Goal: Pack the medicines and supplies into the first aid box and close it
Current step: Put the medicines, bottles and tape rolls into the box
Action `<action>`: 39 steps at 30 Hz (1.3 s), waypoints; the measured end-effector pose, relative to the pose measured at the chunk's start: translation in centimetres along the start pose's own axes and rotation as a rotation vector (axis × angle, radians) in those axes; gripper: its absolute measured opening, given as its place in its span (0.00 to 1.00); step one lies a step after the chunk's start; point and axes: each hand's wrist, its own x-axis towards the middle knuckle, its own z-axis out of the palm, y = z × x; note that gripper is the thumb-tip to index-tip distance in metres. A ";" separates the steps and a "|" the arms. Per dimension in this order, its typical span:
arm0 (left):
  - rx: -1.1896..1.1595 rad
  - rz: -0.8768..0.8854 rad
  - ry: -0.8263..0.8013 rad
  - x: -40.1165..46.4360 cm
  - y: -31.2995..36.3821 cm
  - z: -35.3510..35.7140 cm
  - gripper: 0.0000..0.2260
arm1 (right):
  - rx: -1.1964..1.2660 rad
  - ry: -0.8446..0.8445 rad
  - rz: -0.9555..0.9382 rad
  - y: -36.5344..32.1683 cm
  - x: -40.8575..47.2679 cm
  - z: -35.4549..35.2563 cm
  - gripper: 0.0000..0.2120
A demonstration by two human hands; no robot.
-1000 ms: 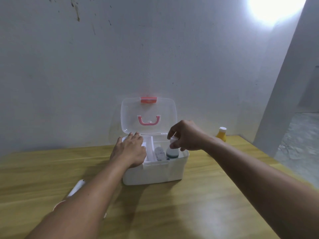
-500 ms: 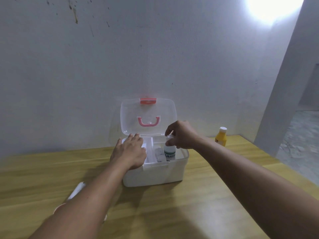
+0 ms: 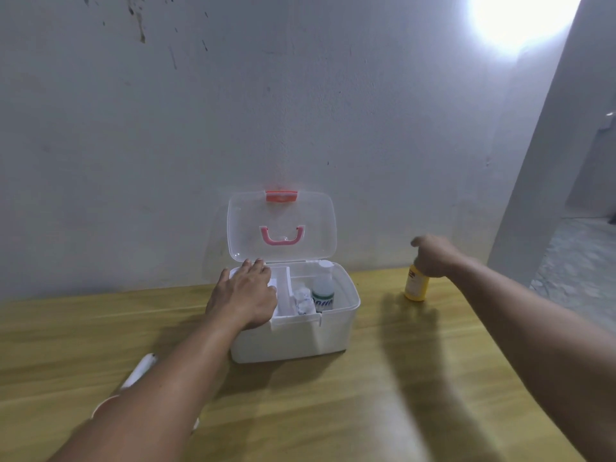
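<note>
Since the earlier frames the right hand (image 3: 433,256) has left the box and swung out to the yellow bottle (image 3: 416,286), its fingers now curling over the bottle's top; the blur hides how firmly they grip. The clear bottle (image 3: 322,290) it carried now stands upright in the right compartment of the first aid box (image 3: 293,338), beside a white roll (image 3: 304,300).

The wooden table (image 3: 366,411) runs up to a stained grey wall (image 3: 300,95), with a bright glare at upper right.

The white box sits mid-table, its long axis running left to right, its clear lid (image 3: 281,225) standing open against the wall with a pink handle and red latch. The left hand (image 3: 245,295) rests flat on the left compartment, fingers extended. A white object (image 3: 138,371) lies under the left forearm.
</note>
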 end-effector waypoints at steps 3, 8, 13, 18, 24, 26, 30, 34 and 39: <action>0.000 0.001 -0.001 0.0 0.0 0.0 0.25 | 0.056 0.030 -0.003 0.8 -0.9 0.1 0.17; 0.006 0.004 0.004 0.1 0.0 0.0 0.24 | 0.036 0.080 -0.152 -1.2 -3.0 -2.4 0.11; 0.000 0.008 0.007 0.0 0.0 0.0 0.25 | 0.297 0.063 -0.293 -5.6 -6.8 -8.6 0.12; -0.004 0.009 0.016 0.1 -0.1 0.2 0.24 | 0.427 0.050 -0.423 -9.1 -9.6 -9.9 0.12; -0.008 0.012 0.026 0.2 -0.2 0.3 0.24 | 0.264 -0.009 -0.507 -11.2 -10.0 -4.9 0.11; -0.007 0.010 0.023 0.2 -0.2 0.3 0.24 | 0.247 -0.040 -0.503 -11.5 -9.8 -3.3 0.12; -0.002 0.009 0.019 0.1 -0.2 0.2 0.25 | 0.267 -0.112 -0.489 -11.8 -9.5 -1.4 0.14; -0.002 0.009 0.018 0.2 -0.1 0.1 0.25 | 0.324 -0.149 -0.479 -11.9 -9.3 -0.9 0.15; -0.002 0.009 0.019 0.3 -0.2 0.3 0.25 | 0.305 -0.219 -0.445 -12.0 -9.2 -1.3 0.20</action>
